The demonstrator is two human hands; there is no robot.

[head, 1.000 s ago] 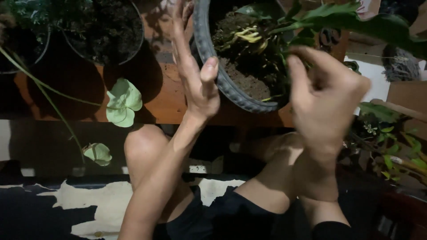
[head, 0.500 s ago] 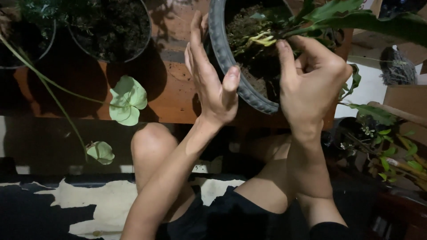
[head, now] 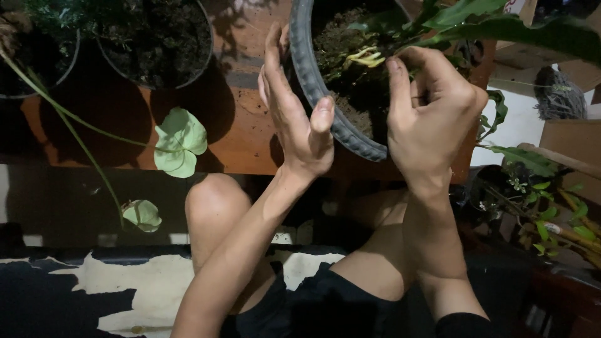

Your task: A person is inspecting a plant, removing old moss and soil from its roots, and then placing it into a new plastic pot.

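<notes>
Here a grey ribbed pot (head: 313, 81) of soil is steadied on the wooden table (head: 238, 134), its outer wall pressed by the flat, open left hand (head: 294, 112). Inside it, the plant (head: 366, 56) is touched by the curled right hand (head: 432, 119); whether anything is pinched cannot be told.

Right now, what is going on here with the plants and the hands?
A seated person is working at a grey ribbed plant pot that stands on a wooden table. The left hand lies flat and open against the outside of the pot, thumb at the rim. The right hand reaches into the pot over the soil, its fingers curled near the yellowish roots of a green-leaved plant; whether it grips anything cannot be seen. A black pot of soil stands to the left.
</notes>
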